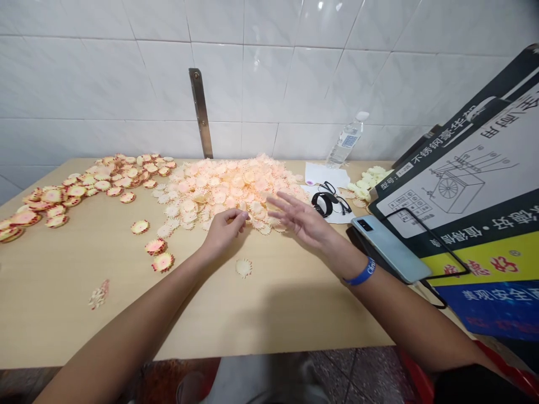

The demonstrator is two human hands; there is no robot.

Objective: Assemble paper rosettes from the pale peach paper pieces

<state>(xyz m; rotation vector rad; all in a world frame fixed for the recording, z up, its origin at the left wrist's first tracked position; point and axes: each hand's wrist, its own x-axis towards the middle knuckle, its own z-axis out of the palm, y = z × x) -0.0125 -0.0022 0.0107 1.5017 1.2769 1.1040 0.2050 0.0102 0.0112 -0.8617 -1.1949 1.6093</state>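
The person's left hand [225, 231] sits at the near edge of a large pile of pale peach scalloped discs [219, 193] on a wooden counter [54, 292]. Its grip is curled narrow, and whether it holds a disc cannot be told. The right hand [301, 219] is just right of that hand, over the pile's near edge, its grip wide, fingers spread and holding nothing. A blue wristband [360, 271] circles the right wrist.

Left of the pile lies a looser spread of red-edged discs [88, 188], too many to count. Three more red-edged discs [155, 246] lie apart, near the pile's front left. One pale disc [243, 268] lies in front of the pile, and a crumpled piece [99, 294] lies further left.

Right of the pile are one smartwatch [323, 203], one pair of glasses [336, 197], two white paper sheets [326, 175], one plastic water bottle [347, 140] and one pale blue phone [391, 249]. Beyond these is a smaller heap of pale green discs [366, 185], beside a printed board [446, 168]. No container shows.
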